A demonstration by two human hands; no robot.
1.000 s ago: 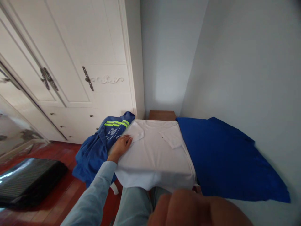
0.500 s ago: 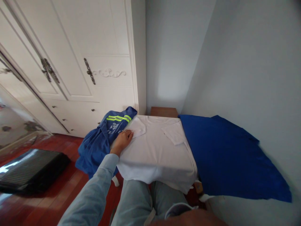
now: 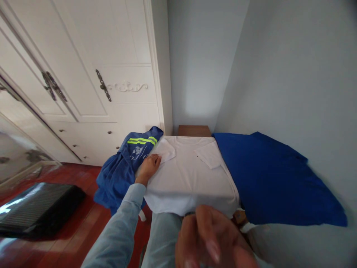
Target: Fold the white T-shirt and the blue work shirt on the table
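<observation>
A white T-shirt [image 3: 189,175] lies spread over a small table, both sleeves folded inward. My left hand [image 3: 149,166] rests flat on its left edge beside the folded left sleeve [image 3: 166,152], fingers stretched out and holding nothing. My right hand [image 3: 212,238] is blurred and very close to the camera at the bottom, above the shirt's near hem; its fingers hang loosely apart with nothing visible in them. My legs in light trousers show below the shirt.
A blue jacket with yellow-green stripes [image 3: 125,167] hangs off the table's left side. A blue cloth [image 3: 273,178] lies to the right against the wall. A white wardrobe [image 3: 83,74] stands behind left, a black case [image 3: 36,208] on the red wooden floor.
My right hand dropped almost out of view, then rose again into the bottom of the view. My left hand stays on the shirt's left edge. The camera shifted slightly.
</observation>
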